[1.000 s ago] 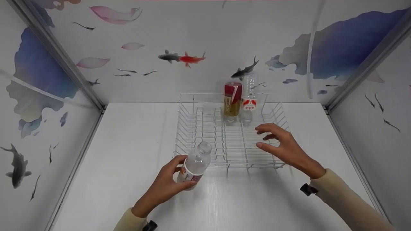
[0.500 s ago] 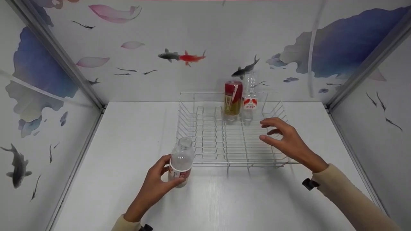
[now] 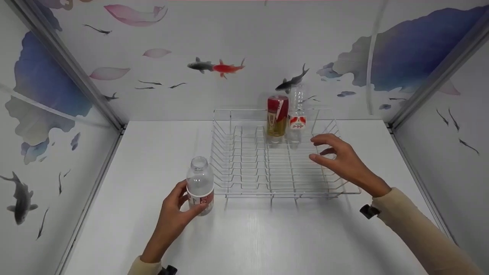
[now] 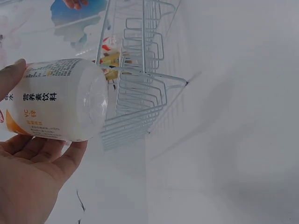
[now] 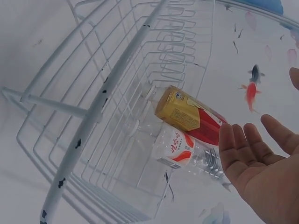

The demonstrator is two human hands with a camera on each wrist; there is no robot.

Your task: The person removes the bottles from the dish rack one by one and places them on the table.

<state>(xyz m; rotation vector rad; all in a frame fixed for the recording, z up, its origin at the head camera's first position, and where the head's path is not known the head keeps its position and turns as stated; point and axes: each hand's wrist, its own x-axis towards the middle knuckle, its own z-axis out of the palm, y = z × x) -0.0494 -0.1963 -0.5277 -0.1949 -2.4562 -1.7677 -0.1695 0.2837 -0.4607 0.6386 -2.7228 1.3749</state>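
My left hand (image 3: 172,214) grips a clear plastic bottle (image 3: 200,183) with a white, red and orange label. The bottle is upright and uncapped, and its base shows in the left wrist view, off the table. It is just left of the white wire rack (image 3: 269,195). My right hand (image 3: 342,158), holding nothing, hovers over the rack's right side with fingers loosely bent and thumb apart. At the back of the rack stand a red-and-gold bottle (image 3: 277,116) and a clear bottle (image 3: 297,123) with a red-and-white label. Both are neck down, side by side.
The rack sits on a white table (image 3: 252,244) against the back wall (image 3: 244,30), which is printed with fish and petals. Side walls with metal corner strips (image 3: 109,110) enclose the table on left and right.
My left hand has carried the bottle leftward, from over the rack's front left corner to beside it, and the bottle has straightened. My right hand has drifted slightly back and to the right.
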